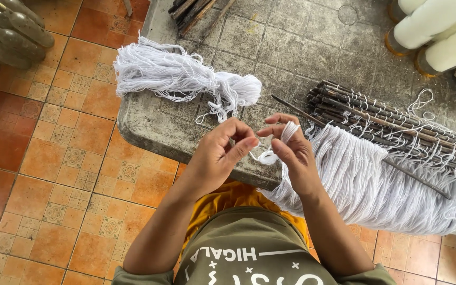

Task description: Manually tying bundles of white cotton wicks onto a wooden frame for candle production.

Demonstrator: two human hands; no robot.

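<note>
- Nearest the camera: person's olive shirt (249, 248) with white print, orange cloth (228, 198) under it at the lap.
- Left hand (217, 153) curled, thumb and forefinger pinched together on what looks like a thin dark stick end; only a sliver shows, so the exact grip is hard to tell.
- Right hand (291, 153) partly closed, fingers bent around a strand of white yarn (268, 156); a small knot or loop of it hangs between the two hands, and a yarn end sticks up past the forefinger.
- Key relation: yarn sits right between the fingertips, both hands touching or just beside it, right hand holds more of it. The strand runs from the right hand toward the fringe on the person's right.
- Just beyond the right hand: white yarn fringe (365, 184) draped over the edge of the grey stone table (149, 126), hanging toward the floor.
- A single long dark stick (344, 138) lies diagonally over the fringe, long axis running from near the hands out to the right.
- Farther right: bundle of dark sticks (386, 119) with yarn loops tied on, same diagonal axis.
- Farther left on the table: loose white yarn skein (180, 76), well apart from the hands.
- Far edge: more dark sticks (193, 10) top centre, white thread cones (439, 31) top right.
- No open containers; dusty bottles (6, 31) on the tiled floor (54, 158) top left, contents cannot tell.
</note>
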